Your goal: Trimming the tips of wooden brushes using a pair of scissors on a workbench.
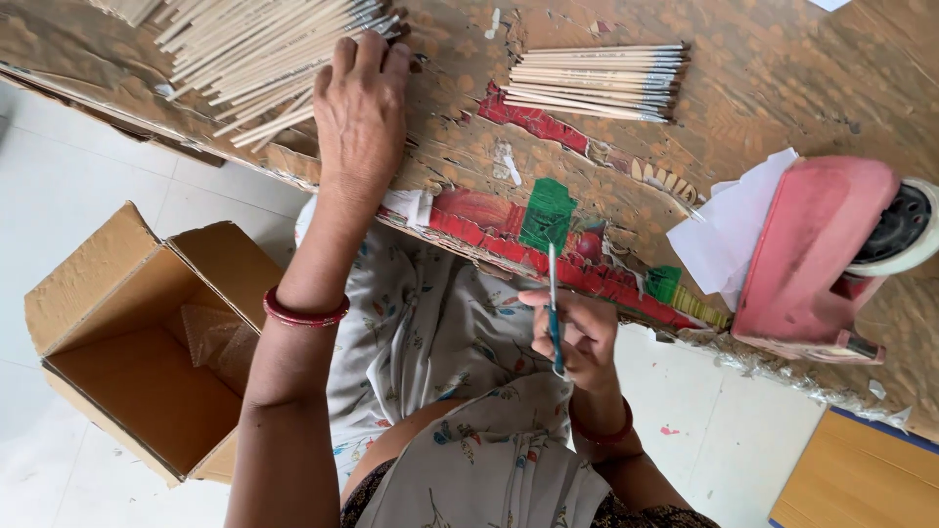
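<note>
— What was in hand at that moment?

— The left hand [360,108] lay flat on the loose pile of sticks [264,49] at the desk's far left corner, fingers pressed together over their ends, as if drawing some out. The right hand [577,337] was off the desk's near edge, above the lap, pinching one blue-handled tool [554,313] upright between thumb and fingertips; I couldn't tell its kind.

— And what did the next move call for?

— I'd judge a careful pull of a few sticks without scattering the heap.

— Counts?

— One loose pile, too many to count; one tidy bundle of sticks [597,83] mid-desk toward the far edge, perhaps a dozen. One red tape dispenser [812,254] at the right edge, one open cardboard box [137,352] on the floor.
</note>
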